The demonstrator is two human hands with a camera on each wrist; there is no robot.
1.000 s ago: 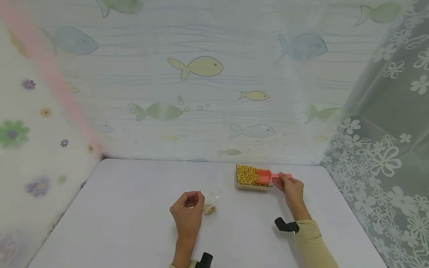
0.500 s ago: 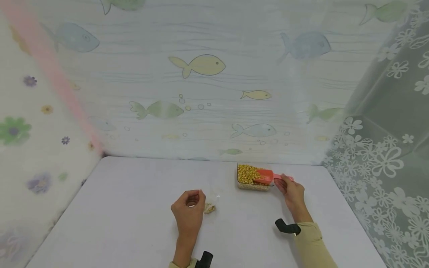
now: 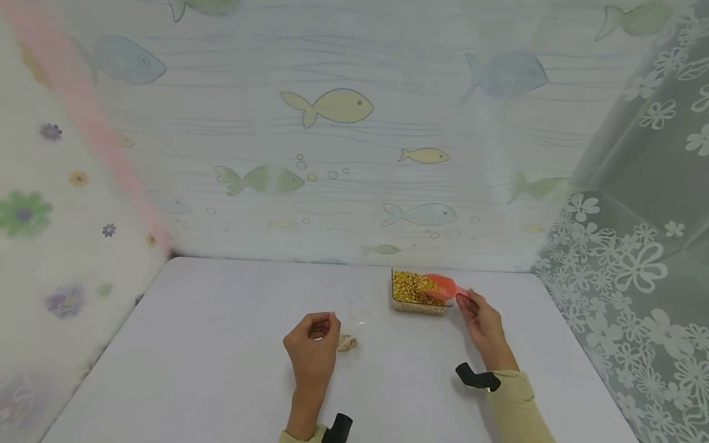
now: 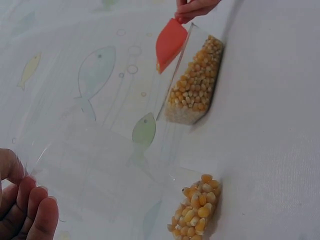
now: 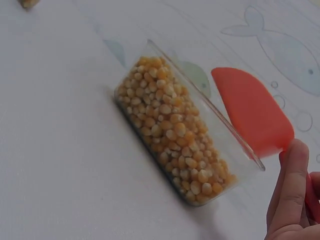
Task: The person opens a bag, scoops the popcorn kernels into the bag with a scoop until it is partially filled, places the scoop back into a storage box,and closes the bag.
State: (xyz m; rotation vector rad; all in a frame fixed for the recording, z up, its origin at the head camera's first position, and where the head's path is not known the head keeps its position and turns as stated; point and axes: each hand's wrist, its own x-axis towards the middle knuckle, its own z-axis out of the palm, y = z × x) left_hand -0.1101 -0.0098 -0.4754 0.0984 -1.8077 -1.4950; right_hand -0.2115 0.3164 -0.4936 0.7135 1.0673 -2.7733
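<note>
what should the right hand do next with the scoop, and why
Probably carry it across to the clear plastic bag. The right hand holds the orange plastic scoop at the rim of the clear rectangular container of yellow corn kernels, while the left hand pinches the bag, which has only a few kernels at its bottom.

Between the hands: bare white tabletop point(image 3: 404, 351), open passage.
Beside left hand point(image 3: 311, 347): small clear plastic bag with corn kernels point(image 3: 350, 332), touching its fingertips.
Ahead of right hand point(image 3: 483, 320): rectangular clear plastic container of yellow corn kernels point(image 3: 414, 290); orange plastic scoop point(image 3: 441, 287) over its rim.
Beyond: fish-patterned curtain point(image 3: 343, 154) closes the table's far edge.
</note>
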